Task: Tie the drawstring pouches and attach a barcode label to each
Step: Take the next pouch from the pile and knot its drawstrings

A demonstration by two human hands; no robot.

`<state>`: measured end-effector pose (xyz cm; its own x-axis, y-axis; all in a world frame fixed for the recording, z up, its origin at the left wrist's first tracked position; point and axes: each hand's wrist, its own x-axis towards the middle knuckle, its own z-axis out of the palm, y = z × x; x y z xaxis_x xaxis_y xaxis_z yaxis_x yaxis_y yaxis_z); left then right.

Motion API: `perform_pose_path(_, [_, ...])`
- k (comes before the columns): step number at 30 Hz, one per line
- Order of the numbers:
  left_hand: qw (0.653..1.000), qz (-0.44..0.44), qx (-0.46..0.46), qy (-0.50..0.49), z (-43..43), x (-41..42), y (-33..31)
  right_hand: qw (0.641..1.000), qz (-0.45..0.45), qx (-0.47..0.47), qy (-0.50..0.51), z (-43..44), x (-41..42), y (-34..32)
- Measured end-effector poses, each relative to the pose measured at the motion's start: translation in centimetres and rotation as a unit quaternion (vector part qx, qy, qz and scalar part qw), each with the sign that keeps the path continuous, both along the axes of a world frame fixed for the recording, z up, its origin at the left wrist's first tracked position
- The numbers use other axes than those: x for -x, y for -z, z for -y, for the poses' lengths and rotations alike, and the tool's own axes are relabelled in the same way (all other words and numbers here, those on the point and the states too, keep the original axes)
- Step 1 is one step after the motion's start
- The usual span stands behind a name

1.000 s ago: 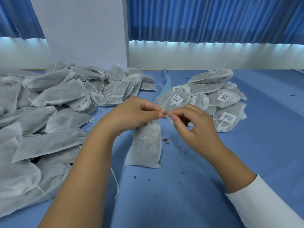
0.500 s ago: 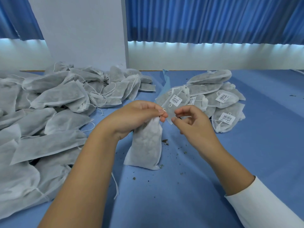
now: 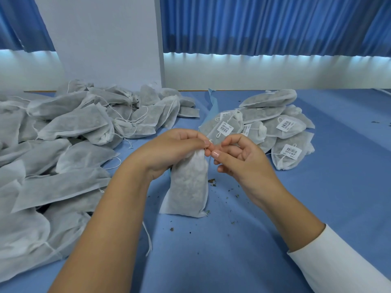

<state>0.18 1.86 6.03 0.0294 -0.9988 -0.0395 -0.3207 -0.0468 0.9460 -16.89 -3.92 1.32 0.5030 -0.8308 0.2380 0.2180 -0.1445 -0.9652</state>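
A filled white drawstring pouch (image 3: pixel 187 187) stands upright on the blue table (image 3: pixel 243 250) in the middle. My left hand (image 3: pixel 169 151) grips its gathered neck and pinches the thin white drawstring (image 3: pixel 210 142) at the top. My right hand (image 3: pixel 241 157) is just to the right, its fingers curled, its thumb and fingertips touching the left hand's fingertips at the string. Whether the right hand pinches the string I cannot make out. A pile of labelled pouches (image 3: pixel 275 127) with white barcode labels (image 3: pixel 291 151) lies behind on the right.
A large heap of unlabelled pouches (image 3: pixel 59 149) covers the left side of the table. Dark crumbs (image 3: pixel 212 182) lie scattered around the standing pouch. A white pillar (image 3: pixel 105 39) and blue curtains (image 3: pixel 275 24) rise behind the table.
My hands drew slightly apart, then closed again at the pouch's neck. The right hand's fingers have loosened and curled. The pouch stayed upright in place.
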Motion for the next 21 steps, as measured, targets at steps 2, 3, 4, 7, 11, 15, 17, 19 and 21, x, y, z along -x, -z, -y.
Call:
perform_pose_path(2, [1.0, -0.014, -0.005, -0.005, 0.1, 0.0, 0.0, 1.0, -0.003, -0.003, -0.013, 0.0, 0.0, 0.0])
perform_pose_path(3, [1.0, -0.017, -0.006, -0.011, 0.1, 0.0, 0.1, 1.0, -0.005, -0.003, -0.02, 0.1, 0.0, 0.0])
perform_pose_path(4, [1.0, -0.014, -0.008, -0.02, 0.1, 0.1, 0.1, 1.0, -0.008, -0.001, -0.026, 0.1, -0.1, 0.0])
perform_pose_path(7, [0.998, 0.036, 0.001, -0.056, 0.3, 0.8, 0.2, 0.999, -0.038, 0.022, -0.019, 0.0, -0.3, 0.2])
perform_pose_path(11, [0.991, 0.082, 0.029, -0.104, 0.5, 1.3, 0.3, 0.997, -0.055, 0.054, 0.013, 0.0, -0.3, 0.3])
perform_pose_path(15, [0.991, 0.085, 0.028, -0.096, 0.4, 1.1, 0.1, 0.999, 0.0, 0.042, 0.026, 0.2, -0.3, 0.3])
perform_pose_path(17, [0.992, 0.081, 0.027, -0.095, 0.4, 1.2, 0.1, 0.999, 0.037, 0.024, 0.023, 0.2, -0.3, 0.3])
perform_pose_path(19, [0.992, 0.081, 0.029, -0.093, 0.4, 1.2, 0.1, 0.998, 0.058, 0.01, 0.021, 0.2, -0.3, 0.3])
perform_pose_path(21, [0.992, 0.083, 0.03, -0.094, 0.5, 1.2, 0.1, 0.998, 0.064, 0.01, 0.025, 0.3, -0.2, 0.3])
